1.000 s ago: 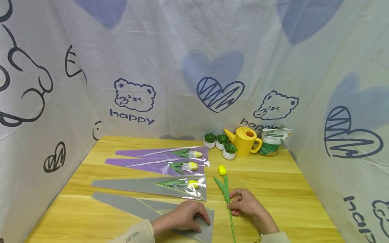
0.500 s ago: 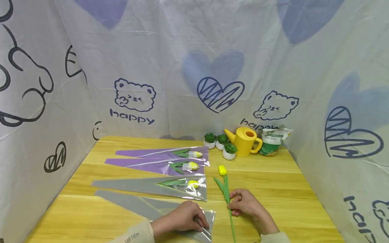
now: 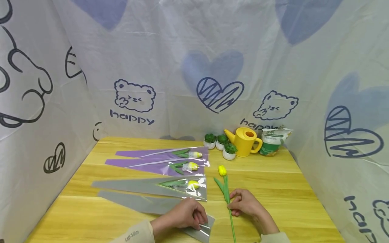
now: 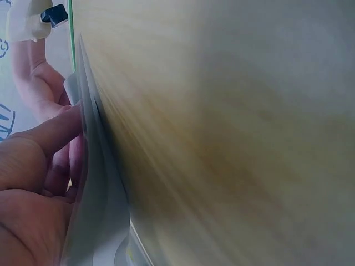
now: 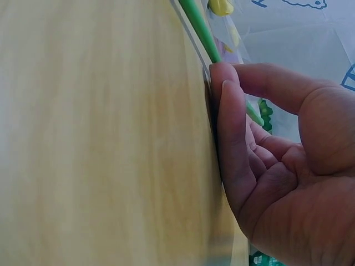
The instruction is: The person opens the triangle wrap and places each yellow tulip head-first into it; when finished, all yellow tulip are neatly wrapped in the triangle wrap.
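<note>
My left hand [image 3: 188, 214] pinches the wide, clear-fronted end of a grey flower sleeve [image 3: 133, 201] near the front of the table. In the left wrist view the sleeve [image 4: 97, 205] rises on edge beside the fingers, its layers slightly apart. A yellow artificial tulip [image 3: 226, 190] with green leaves lies to the right, bloom pointing away. Between thumb and index finger, my right hand [image 3: 244, 204] holds its stem just under the leaves. That green stem [image 5: 199, 30] runs up from the fingertips in the right wrist view. My left hand covers part of the sleeve.
Beyond the left hand lie another grey sleeve [image 3: 127, 184] and two purple sleeves [image 3: 130, 163], each with a yellow tulip inside. Several small potted succulents [image 3: 229, 152], a yellow watering can [image 3: 244, 143] and a green-and-white bag [image 3: 271, 141] stand at the back right. Printed cloth surrounds the table.
The left fingers have drawn in on the front grey sleeve. Its narrow tip has slid right and its wide end has tilted and folded. The right hand and tulip stay put.
</note>
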A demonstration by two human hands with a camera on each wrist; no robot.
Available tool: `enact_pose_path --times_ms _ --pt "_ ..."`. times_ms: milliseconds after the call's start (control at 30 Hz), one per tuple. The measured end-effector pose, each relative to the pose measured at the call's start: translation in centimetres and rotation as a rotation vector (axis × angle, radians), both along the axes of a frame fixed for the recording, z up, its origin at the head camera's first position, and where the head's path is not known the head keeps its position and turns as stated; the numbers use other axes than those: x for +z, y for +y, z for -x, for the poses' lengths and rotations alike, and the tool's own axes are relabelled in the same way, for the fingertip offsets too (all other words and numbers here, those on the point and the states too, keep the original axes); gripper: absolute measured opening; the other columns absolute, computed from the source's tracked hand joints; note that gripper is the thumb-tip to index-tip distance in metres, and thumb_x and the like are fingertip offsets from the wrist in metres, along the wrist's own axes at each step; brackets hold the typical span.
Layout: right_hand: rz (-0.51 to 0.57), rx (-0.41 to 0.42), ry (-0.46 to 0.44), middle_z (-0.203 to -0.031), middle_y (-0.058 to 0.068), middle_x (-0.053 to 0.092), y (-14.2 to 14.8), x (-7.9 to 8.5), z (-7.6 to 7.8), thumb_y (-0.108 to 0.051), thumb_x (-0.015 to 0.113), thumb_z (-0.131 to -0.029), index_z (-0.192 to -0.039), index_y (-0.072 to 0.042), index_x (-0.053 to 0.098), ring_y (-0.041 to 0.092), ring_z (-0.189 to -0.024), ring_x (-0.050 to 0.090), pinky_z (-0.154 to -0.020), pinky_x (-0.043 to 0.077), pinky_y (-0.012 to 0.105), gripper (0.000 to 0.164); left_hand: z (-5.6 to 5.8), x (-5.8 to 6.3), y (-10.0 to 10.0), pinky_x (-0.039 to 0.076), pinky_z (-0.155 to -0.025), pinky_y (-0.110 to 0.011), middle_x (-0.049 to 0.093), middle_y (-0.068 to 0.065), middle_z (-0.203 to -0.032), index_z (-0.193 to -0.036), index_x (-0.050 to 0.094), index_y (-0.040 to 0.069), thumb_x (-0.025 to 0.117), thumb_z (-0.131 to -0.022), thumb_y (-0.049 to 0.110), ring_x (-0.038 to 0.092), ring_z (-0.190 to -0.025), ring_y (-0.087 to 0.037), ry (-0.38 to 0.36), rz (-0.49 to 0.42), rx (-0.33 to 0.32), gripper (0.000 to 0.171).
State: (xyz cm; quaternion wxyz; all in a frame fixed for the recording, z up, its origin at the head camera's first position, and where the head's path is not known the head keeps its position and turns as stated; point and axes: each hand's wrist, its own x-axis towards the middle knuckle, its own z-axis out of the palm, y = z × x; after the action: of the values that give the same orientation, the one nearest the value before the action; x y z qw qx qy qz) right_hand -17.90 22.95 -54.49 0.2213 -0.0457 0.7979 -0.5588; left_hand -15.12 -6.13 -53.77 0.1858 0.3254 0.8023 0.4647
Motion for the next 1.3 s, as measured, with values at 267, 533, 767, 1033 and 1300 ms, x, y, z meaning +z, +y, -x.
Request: enact_pose_path --times_ms 267,533,767,1033,1300 --pt "0.004 -0.001 0.001 -0.077 0.01 0.069 -0.03 0.28 -0.06 0.001 0.077 -0.087 -0.116 0.011 0.056 0.014 -0.058 0.068 -0.054 0.058 0.028 0.038 -0.14 0.57 -0.01 0.056 -0.058 -0.018 0.075 -0.004 -0.068 -0.083 0.079 0.006 0.086 -0.067 -0.017 0.063 -0.057 0.002 -0.021 -0.003 -0.003 0.029" --pt "0.016 0.009 0.005 -0.076 0.009 0.069 -0.01 0.42 -0.18 0.0 0.077 -0.087 -0.116 0.011 0.056 0.013 -0.058 0.068 -0.054 0.058 0.027 0.037 -0.28 0.92 -0.06 0.055 -0.056 -0.018 0.073 -0.005 -0.066 -0.083 0.078 0.006 0.085 -0.067 -0.018 0.061 -0.056 0.002 -0.046 -0.006 0.002 0.03" --pt "0.014 0.0 0.004 -0.075 0.008 0.069 -0.08 0.61 -0.2 0.0 0.077 -0.087 -0.116 0.011 0.056 0.013 -0.058 0.067 -0.054 0.058 0.027 0.037 -0.14 0.89 -0.02 0.054 -0.056 -0.017 0.073 -0.004 -0.067 -0.084 0.077 0.005 0.087 -0.067 -0.016 0.061 -0.056 0.002 -0.037 -0.008 0.003 0.028" --pt "0.013 -0.003 0.002 -0.076 0.009 0.069 -0.16 0.88 -0.23 0.001 0.077 -0.087 -0.114 0.011 0.056 0.013 -0.057 0.067 -0.054 0.058 0.027 0.036 0.07 0.74 -0.01 0.055 -0.059 -0.017 0.073 0.001 -0.07 -0.082 0.078 0.005 0.088 -0.072 -0.007 0.061 -0.06 0.005 -0.038 -0.036 -0.003 0.019" --pt "0.001 -0.01 -0.01 -0.076 0.01 0.069 -0.12 0.68 -0.05 0.001 0.077 -0.087 -0.114 0.01 0.057 0.013 -0.057 0.067 -0.054 0.058 0.028 0.035 0.21 0.75 -0.07 0.056 -0.06 -0.017 0.075 -0.007 -0.073 -0.081 0.077 0.002 0.086 -0.073 -0.011 0.064 -0.062 0.001 -0.105 -0.087 0.002 0.018"
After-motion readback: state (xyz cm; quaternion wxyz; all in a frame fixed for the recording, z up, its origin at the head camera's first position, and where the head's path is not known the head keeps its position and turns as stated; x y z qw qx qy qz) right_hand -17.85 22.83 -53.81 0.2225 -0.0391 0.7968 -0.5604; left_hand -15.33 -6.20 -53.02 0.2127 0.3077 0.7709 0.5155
